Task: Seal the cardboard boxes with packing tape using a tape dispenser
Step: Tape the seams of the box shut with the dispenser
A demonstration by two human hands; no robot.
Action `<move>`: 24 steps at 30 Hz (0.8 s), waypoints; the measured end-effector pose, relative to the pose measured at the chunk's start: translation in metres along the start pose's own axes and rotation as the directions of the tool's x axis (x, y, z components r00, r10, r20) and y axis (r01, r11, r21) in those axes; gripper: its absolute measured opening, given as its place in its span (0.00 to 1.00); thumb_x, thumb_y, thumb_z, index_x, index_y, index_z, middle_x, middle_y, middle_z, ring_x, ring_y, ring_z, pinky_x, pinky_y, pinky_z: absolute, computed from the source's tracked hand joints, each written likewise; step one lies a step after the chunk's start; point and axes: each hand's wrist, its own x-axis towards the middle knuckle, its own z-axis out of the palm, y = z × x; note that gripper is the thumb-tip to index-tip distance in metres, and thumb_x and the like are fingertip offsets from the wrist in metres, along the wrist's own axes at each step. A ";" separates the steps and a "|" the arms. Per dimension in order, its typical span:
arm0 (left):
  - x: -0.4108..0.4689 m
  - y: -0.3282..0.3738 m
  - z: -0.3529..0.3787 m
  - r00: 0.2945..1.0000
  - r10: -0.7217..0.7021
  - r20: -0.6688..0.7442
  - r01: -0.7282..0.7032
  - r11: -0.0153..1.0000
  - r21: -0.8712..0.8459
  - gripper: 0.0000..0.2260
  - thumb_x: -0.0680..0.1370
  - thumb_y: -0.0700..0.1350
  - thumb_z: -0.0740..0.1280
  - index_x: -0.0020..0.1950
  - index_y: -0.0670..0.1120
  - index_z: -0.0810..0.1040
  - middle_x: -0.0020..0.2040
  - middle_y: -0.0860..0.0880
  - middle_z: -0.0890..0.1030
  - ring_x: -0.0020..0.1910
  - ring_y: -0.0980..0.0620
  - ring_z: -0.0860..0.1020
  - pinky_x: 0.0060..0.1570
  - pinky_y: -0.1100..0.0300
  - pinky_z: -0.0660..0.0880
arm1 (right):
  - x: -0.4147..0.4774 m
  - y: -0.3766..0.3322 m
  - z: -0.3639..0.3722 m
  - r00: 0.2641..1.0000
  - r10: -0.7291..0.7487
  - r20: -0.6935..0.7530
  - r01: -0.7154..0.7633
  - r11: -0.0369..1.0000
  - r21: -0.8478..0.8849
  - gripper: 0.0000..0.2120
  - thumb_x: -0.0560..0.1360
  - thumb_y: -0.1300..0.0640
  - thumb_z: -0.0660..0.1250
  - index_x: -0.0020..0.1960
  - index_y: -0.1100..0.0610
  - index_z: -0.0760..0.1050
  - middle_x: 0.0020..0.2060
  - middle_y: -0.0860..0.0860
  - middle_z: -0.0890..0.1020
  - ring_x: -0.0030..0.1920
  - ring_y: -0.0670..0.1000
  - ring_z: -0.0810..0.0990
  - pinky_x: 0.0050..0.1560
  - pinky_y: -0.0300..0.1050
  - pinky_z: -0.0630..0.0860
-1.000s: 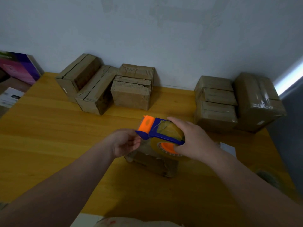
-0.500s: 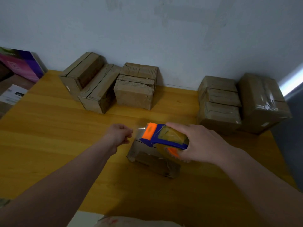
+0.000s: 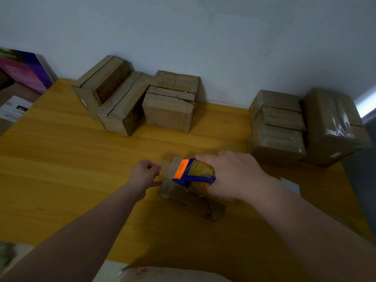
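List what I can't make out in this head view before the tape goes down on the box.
1. Head view, motion blur and dim light: whether the left hand pinches a tape strip from the tape dispenser.
2. Top seam of the small box: covered by the dispenser and the right hand.
3. The right hand's grip underneath: hidden by its own back.
4. The purple box: cut off by the left edge.

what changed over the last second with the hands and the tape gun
The left hand drew away leftward from the tape dispenser, fingers curled, seemingly pulling the tape end out. The right hand, gripping the dispenser throughout, lowered it onto the left end of the small box. The boxes along the wall and the small box stayed put.
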 end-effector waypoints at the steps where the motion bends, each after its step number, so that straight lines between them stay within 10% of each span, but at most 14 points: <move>1: 0.001 -0.002 0.001 1.000 0.001 -0.004 -0.001 1.000 0.020 0.09 0.80 0.41 0.64 0.41 0.40 0.73 0.39 0.43 0.72 0.37 0.48 0.73 0.34 0.57 0.77 | 0.001 -0.001 -0.001 1.000 -0.001 0.000 0.001 1.000 -0.004 0.38 0.71 0.37 0.66 0.75 0.37 0.53 0.45 0.47 0.64 0.44 0.49 0.65 0.38 0.45 0.63; 12: 0.009 -0.008 0.009 0.993 0.105 0.058 -0.120 0.882 0.456 0.11 0.79 0.46 0.66 0.43 0.38 0.77 0.42 0.37 0.80 0.44 0.39 0.79 0.47 0.43 0.78 | 0.006 -0.002 0.002 1.000 0.000 -0.009 0.000 1.000 0.025 0.38 0.69 0.36 0.67 0.75 0.36 0.52 0.47 0.47 0.66 0.45 0.49 0.68 0.37 0.43 0.66; 21: 0.017 -0.003 0.005 0.991 0.035 0.126 -0.119 0.646 0.754 0.13 0.80 0.51 0.62 0.53 0.41 0.76 0.48 0.42 0.79 0.46 0.46 0.76 0.43 0.54 0.74 | 0.006 -0.001 0.003 0.999 -0.011 -0.030 0.013 0.999 0.051 0.38 0.69 0.35 0.66 0.74 0.35 0.53 0.46 0.45 0.66 0.45 0.47 0.68 0.39 0.43 0.67; 24: 0.011 -0.002 -0.002 0.992 0.114 0.061 -0.129 0.828 0.546 0.11 0.80 0.43 0.62 0.59 0.42 0.79 0.57 0.44 0.80 0.54 0.47 0.77 0.50 0.56 0.74 | 0.006 -0.001 0.004 0.999 -0.011 -0.033 0.012 0.999 0.046 0.38 0.69 0.35 0.66 0.74 0.35 0.53 0.46 0.45 0.66 0.46 0.48 0.69 0.39 0.43 0.68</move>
